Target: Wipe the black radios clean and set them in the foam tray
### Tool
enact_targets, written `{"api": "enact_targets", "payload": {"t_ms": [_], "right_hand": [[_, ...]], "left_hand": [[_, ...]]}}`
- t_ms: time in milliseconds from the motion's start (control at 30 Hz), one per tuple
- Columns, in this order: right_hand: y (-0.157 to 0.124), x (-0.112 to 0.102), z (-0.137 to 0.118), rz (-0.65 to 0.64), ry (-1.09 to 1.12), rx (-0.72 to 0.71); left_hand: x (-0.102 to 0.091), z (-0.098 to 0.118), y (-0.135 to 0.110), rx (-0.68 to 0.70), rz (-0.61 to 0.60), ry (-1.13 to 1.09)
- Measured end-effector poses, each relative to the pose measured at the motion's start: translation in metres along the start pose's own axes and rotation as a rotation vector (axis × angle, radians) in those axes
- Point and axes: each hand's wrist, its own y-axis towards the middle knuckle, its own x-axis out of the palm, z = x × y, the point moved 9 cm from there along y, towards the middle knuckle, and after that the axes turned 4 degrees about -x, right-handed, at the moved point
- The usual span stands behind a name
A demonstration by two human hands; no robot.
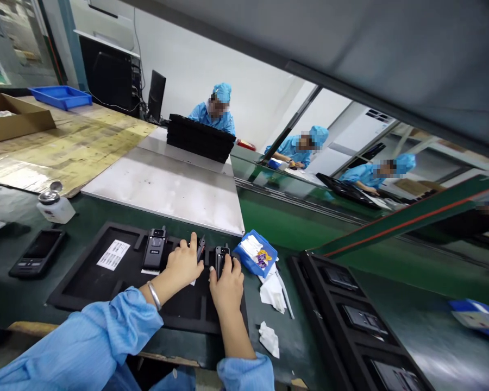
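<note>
Fingers, left hand [183,265]: one finger stretched forward, the others bent over the middle handset [201,247]; whether they pinch it cannot be told.
Fingers, right hand [229,285]: slightly spread over the lower end of the right handset [221,257], thumb set apart on its left side; the grip itself is hidden.
Left handset [155,247]: dark, oblong body with grey panels, a short stub at its upper end and pale lettering too small to read; a white strip shows at its lower edge.
Middle handset, appearance: narrow, dark, tilted, largely covered by the left hand.
Right handset, appearance: dark with a paler edge, its lower part covered by fingers.
Location: all three in a row across the black foam tray [81,274], on the dark green bench [0,296].
Tray, left part: a white sheet of printed labels [113,255].
Bench, left: a black keypad phone [38,253], screen dark, near a white bottle [56,207].
Bench, right: a blue box [256,253] with white papers, beside crumpled tissue [272,292].
Background: co-workers in blue caps, seated beyond a black stack [199,138].
</note>
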Motion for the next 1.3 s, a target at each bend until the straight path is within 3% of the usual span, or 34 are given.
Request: {"api": "enact_targets", "payload": {"t_ms": [133,233,333,433,533,633,733,833,1033,1133,1233,1300], "right_hand": [[0.004,-0.005,-0.004,-0.001,0.040,0.018],[-0.004,-0.028,0.004,0.081,0.142,0.007],[-0.039,-0.069,0.044,0.226,0.213,0.072],[-0.093,-0.109,0.109,0.314,0.157,0.243],[-0.136,-0.130,0.157,0.255,0.060,0.339],[-0.149,-0.136,0.169,0.166,0.030,0.305],[-0.133,-0.137,0.168,0.140,-0.022,0.278],[-0.097,-0.133,0.178,0.126,-0.106,0.323],[-0.037,-0.105,0.192,-0.010,-0.264,0.381],[-0.030,-0.096,0.186,-0.063,-0.302,0.375],[-0.032,-0.102,0.192,-0.072,-0.306,0.407],[-0.034,-0.108,0.201,-0.080,-0.283,0.454]], "left_hand": [[0.010,0.005,0.003,-0.006,-0.058,0.074],[0.005,0.004,0.000,0.045,-0.017,0.136],[-0.007,-0.008,-0.014,0.144,0.039,0.140],[-0.012,-0.029,-0.041,0.254,0.060,0.037],[0.001,-0.046,-0.068,0.370,-0.026,-0.117],[0.015,-0.055,-0.081,0.414,-0.069,-0.210],[0.019,-0.058,-0.080,0.411,-0.068,-0.254],[0.021,-0.059,-0.077,0.415,-0.086,-0.269],[0.021,-0.058,-0.081,0.430,-0.074,-0.243],[0.020,-0.055,-0.087,0.434,-0.074,-0.285],[0.015,-0.060,-0.086,0.400,-0.075,-0.385],[0.002,-0.072,-0.077,0.351,0.012,-0.426]]}}
